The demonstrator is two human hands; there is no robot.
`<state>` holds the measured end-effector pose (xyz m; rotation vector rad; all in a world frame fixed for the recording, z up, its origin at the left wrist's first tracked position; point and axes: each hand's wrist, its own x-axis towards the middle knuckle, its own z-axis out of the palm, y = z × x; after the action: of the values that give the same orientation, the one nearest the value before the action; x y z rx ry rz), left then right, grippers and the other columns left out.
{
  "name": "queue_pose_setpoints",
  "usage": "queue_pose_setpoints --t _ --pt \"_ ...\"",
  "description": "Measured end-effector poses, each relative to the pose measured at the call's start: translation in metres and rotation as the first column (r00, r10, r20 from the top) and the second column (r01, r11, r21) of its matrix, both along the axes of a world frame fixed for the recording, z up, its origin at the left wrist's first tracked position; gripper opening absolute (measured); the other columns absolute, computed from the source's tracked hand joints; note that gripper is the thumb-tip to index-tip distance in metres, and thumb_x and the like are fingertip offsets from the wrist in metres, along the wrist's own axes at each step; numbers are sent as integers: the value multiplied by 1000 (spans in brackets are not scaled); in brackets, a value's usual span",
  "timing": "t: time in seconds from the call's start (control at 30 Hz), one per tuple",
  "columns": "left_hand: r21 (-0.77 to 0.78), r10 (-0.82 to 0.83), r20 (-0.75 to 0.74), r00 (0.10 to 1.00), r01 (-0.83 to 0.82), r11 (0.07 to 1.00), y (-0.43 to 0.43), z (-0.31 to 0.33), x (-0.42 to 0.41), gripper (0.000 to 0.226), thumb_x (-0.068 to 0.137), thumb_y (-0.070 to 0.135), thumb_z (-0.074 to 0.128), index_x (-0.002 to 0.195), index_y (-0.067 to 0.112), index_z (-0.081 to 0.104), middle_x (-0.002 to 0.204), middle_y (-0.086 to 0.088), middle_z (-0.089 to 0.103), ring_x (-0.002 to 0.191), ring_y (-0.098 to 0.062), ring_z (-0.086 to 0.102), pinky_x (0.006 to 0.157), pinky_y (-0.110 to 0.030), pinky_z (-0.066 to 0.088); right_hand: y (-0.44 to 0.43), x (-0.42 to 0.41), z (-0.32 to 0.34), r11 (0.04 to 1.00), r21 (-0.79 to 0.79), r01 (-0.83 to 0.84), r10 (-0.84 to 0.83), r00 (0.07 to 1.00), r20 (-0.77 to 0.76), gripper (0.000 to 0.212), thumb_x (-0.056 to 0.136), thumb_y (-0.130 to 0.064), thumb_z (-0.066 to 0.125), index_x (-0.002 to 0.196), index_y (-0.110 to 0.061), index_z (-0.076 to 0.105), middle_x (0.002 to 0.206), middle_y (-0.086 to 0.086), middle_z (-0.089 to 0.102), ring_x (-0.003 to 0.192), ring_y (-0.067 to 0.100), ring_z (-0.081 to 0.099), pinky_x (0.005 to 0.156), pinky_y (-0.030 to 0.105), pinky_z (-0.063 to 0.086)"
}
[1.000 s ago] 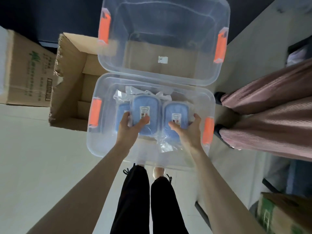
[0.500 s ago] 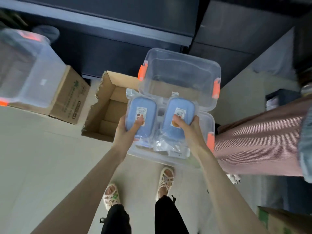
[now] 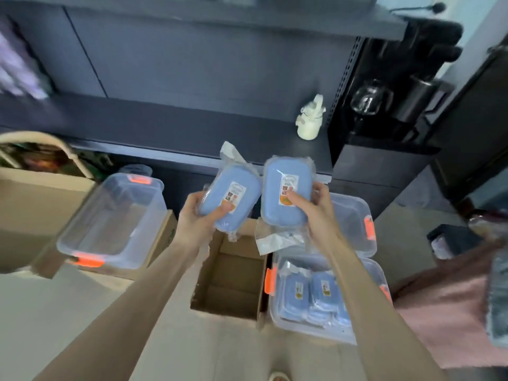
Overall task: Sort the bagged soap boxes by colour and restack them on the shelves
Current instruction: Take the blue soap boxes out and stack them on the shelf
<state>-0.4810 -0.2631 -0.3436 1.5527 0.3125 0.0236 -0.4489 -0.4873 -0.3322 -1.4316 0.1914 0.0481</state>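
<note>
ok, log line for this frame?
left hand: holds left blue soap box | right hand: holds right blue soap box | both: bagged, in front of dark shelf | clear bin: more blue boxes inside

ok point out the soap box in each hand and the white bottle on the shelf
left-hand soap box [image 3: 233,193], head view, on its label
right-hand soap box [image 3: 273,193], head view, on the blue lid left of the label
white bottle [image 3: 308,129], head view, on its body
</note>
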Motion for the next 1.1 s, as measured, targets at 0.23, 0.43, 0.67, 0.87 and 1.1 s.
queue_pose_setpoints --t 0.23,0.43,0.67,0.87,1.1 --pt "-154 -17 141 990 39 987 55 65 76 43 70 29 81 105 36 58 110 2 64 95 -19 68 62 -32 58 46 63 86 989 -68 -129 141 964 223 53 72 -42 77 119 -42 55 114 -16 67 103 8 66 72 23 56" --pt "-52 -96 268 959 113 992 77 121 160 47 85 36 67 125 31 44 118 3 58 101 -18 65 70 -39 60 84 144 147 969 -122 -213 241 916 320 36 83 -47 66 117 -52 54 114 -22 67 107 1 64 83 22 56" --pt "-122 -196 283 939 238 964 101 170 248 56 74 24 75 119 26 42 115 -3 59 89 -15 67 64 -26 56 109 232 193 961 -191 -201 251 925 285 64 70 -44 79 119 -38 38 110 -12 64 87 0 68 65 22 53" --pt "-30 -276 308 910 299 954 133 204 333 95 51 7 91 127 24 35 114 -1 59 90 -8 67 67 -27 55 117 301 232 945 -312 -104 212 917 337 66 60 -33 87 111 -27 45 114 -2 60 97 10 66 78 27 56" --pt "54 -251 381 890 250 967 149 249 446 72 61 20 89 118 8 47 103 -4 69 72 -14 64 62 -31 52 134 386 271 942 -304 141 35 862 506 40 72 -27 83 106 -27 62 106 -8 68 86 2 66 73 20 54"
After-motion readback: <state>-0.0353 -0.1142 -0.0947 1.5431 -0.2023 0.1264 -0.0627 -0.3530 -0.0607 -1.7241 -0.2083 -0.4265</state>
